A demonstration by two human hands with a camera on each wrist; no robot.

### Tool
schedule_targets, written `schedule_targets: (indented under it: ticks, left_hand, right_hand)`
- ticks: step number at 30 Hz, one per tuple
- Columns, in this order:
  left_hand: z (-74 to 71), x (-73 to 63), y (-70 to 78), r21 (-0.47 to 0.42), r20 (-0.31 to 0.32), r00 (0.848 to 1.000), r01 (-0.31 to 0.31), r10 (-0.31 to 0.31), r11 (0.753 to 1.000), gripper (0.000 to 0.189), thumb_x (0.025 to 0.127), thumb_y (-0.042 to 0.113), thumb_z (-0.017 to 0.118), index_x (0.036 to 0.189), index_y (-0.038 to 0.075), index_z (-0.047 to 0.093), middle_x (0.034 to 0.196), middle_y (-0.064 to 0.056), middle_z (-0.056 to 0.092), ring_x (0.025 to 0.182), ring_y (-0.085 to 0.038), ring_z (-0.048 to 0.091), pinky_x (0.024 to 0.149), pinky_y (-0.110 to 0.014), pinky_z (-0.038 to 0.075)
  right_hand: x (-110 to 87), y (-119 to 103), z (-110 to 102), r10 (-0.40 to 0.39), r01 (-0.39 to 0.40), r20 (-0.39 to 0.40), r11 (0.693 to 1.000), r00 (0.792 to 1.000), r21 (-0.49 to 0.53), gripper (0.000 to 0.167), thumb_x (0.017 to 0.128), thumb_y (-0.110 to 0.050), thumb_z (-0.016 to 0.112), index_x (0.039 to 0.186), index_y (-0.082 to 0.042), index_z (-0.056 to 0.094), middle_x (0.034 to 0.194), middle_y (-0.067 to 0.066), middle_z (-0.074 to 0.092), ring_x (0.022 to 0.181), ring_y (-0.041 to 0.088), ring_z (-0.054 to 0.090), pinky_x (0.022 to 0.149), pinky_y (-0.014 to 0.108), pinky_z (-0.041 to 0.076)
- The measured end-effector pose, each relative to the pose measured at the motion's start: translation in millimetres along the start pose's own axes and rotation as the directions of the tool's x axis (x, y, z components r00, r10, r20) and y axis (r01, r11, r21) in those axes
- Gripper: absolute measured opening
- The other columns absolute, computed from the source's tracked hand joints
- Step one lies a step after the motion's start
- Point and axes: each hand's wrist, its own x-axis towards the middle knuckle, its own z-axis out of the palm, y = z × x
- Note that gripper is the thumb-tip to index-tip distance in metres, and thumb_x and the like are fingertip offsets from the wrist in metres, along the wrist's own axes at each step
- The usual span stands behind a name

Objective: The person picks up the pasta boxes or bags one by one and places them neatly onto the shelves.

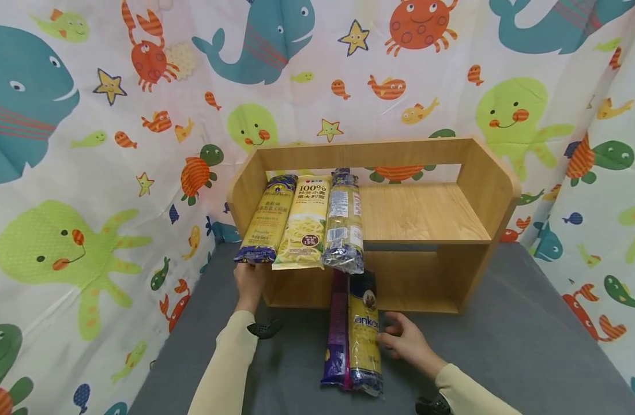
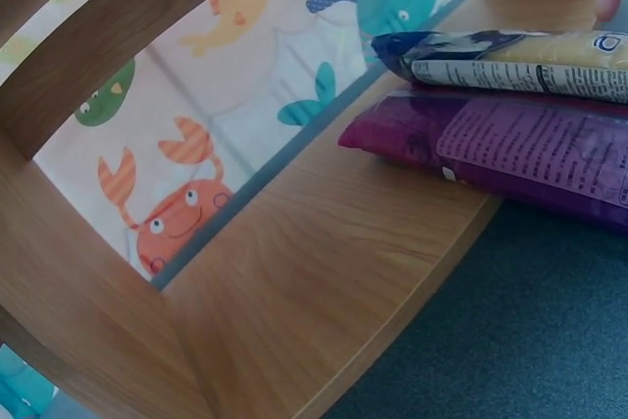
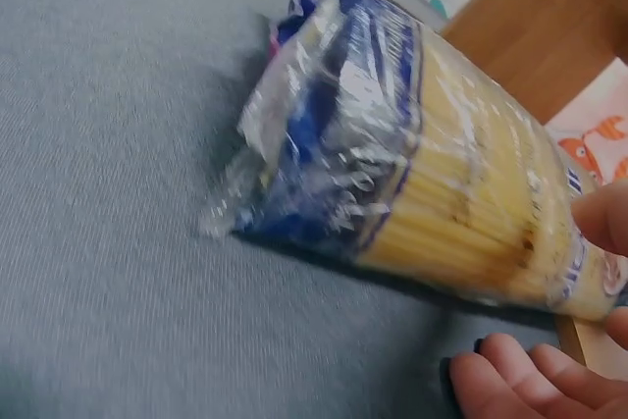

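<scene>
My left hand (image 1: 250,283) is right at the front end of a yellow pasta pack (image 1: 269,219) on the upper shelf; its fingers are hidden behind that end. My right hand (image 1: 408,343) is beside a yellow-and-blue spaghetti pack (image 1: 364,328), thumb and fingers spread apart near its right edge. In the right wrist view, the thumb (image 3: 603,218) overlaps this pack and the fingertips (image 3: 510,375) lie beside it. A purple pack (image 1: 338,340) lies along its left side. Both have their far ends in the lower compartment and stick out over the grey table.
A wooden two-tier shelf (image 1: 473,276) stands on the grey table (image 1: 525,346). Next to the left pack, a pale yellow pasta pack (image 1: 304,225) and a clear-wrapped spaghetti pack (image 1: 344,222) overhang the upper board (image 1: 421,213). A sea-animal curtain (image 1: 156,242) surrounds the table.
</scene>
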Motion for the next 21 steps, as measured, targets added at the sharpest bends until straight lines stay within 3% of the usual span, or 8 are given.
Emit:
schedule_targets:
  ticks: [4, 8, 13, 21]
  left_hand:
    - [1.1, -1.2, -0.7, 0.009, -0.018, 1.0, -0.017, 0.017, 1.0, 0.037, 0.103, 0.021, 0.057, 0.135, 0.003, 0.062, 0.121, -0.022, 0.072, 0.086, -0.034, 0.064, 0.079, -0.051, 0.051]
    - [2.7, -1.4, 1.0, 0.009, -0.01, 1.0, -0.013, 0.013, 1.0, 0.038, 0.104, 0.021, 0.056, 0.138, 0.004, 0.06, 0.125, -0.021, 0.071, 0.09, -0.032, 0.064, 0.082, -0.05, 0.053]
    - [3.0, -2.2, 3.7, 0.012, 0.001, 1.0, -0.012, 0.012, 1.0, 0.038, 0.105, 0.019, 0.055, 0.14, 0.004, 0.058, 0.13, -0.021, 0.069, 0.096, -0.033, 0.065, 0.088, -0.053, 0.054]
    - [0.8, -0.6, 2.5, 0.01, -0.006, 1.0, -0.001, 0.001, 1.0, 0.037, 0.104, 0.02, 0.055, 0.137, 0.003, 0.06, 0.122, -0.022, 0.072, 0.084, -0.031, 0.06, 0.076, -0.045, 0.047]
  right_hand:
    - [1.4, -2.2, 8.1, 0.015, -0.015, -0.01, 1.0, 1.0, 0.005, 0.07, 0.087, -0.02, 0.078, 0.146, 0.0, 0.046, 0.123, 0.03, 0.063, 0.087, 0.025, 0.07, 0.061, 0.039, 0.057]
    - [3.4, -4.4, 13.5, 0.023, -0.022, -0.027, 0.999, 0.999, 0.031, 0.073, 0.087, -0.024, 0.079, 0.148, 0.0, 0.044, 0.123, 0.03, 0.062, 0.085, 0.023, 0.067, 0.062, 0.039, 0.057]
    - [6.0, -7.3, 18.6, 0.026, -0.024, -0.054, 0.999, 0.998, 0.027, 0.075, 0.085, -0.022, 0.08, 0.147, 0.003, 0.043, 0.116, 0.028, 0.064, 0.08, 0.022, 0.066, 0.06, 0.038, 0.057]
    - [12.6, -10.5, 26.1, 0.048, -0.046, -0.074, 0.999, 0.996, 0.017, 0.08, 0.083, -0.025, 0.082, 0.146, 0.004, 0.042, 0.103, 0.021, 0.062, 0.077, 0.021, 0.064, 0.059, 0.035, 0.057]
